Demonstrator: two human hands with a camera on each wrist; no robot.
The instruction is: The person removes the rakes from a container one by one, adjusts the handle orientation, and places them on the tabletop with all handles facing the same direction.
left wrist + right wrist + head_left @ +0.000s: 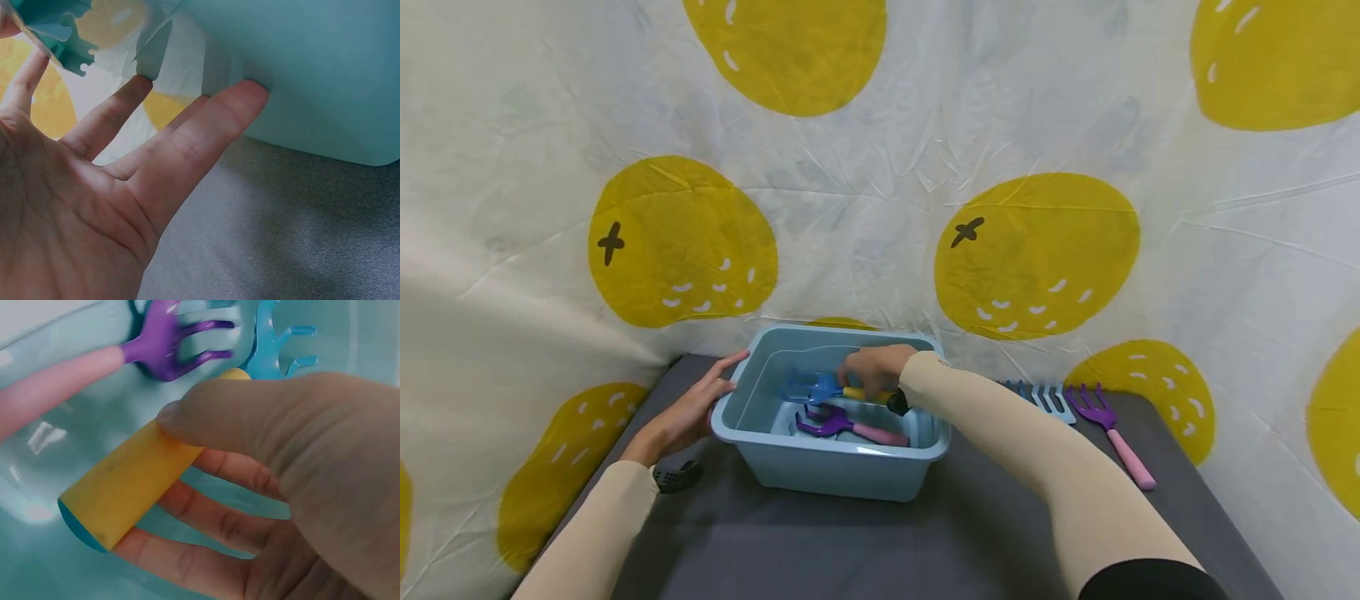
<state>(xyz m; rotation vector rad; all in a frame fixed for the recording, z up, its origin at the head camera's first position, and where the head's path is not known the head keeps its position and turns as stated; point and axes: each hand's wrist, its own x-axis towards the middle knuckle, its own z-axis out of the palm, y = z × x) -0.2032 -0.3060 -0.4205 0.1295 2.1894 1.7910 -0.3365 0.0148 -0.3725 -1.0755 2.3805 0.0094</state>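
A light blue plastic tub (820, 467) stands on the dark grey table. Inside it, my right hand (876, 367) pinches the yellow handle (134, 481) of a blue toy garden fork (826, 386), thumb on top and fingers beneath. The fork's blue tines (272, 350) point toward the tub's left side. Nearer to me in the tub lies a purple fork with a pink handle (880, 434). My left hand (688, 408) touches the tub's left side, its fingers (187, 144) fairly straight against the outer wall.
Right of the tub, partly behind my right forearm, a light blue rake head (1054, 402) shows. Beside it lies another purple fork with a pink handle (1127, 458). Behind the table hangs a white cloth (850, 242) with yellow fruit shapes.
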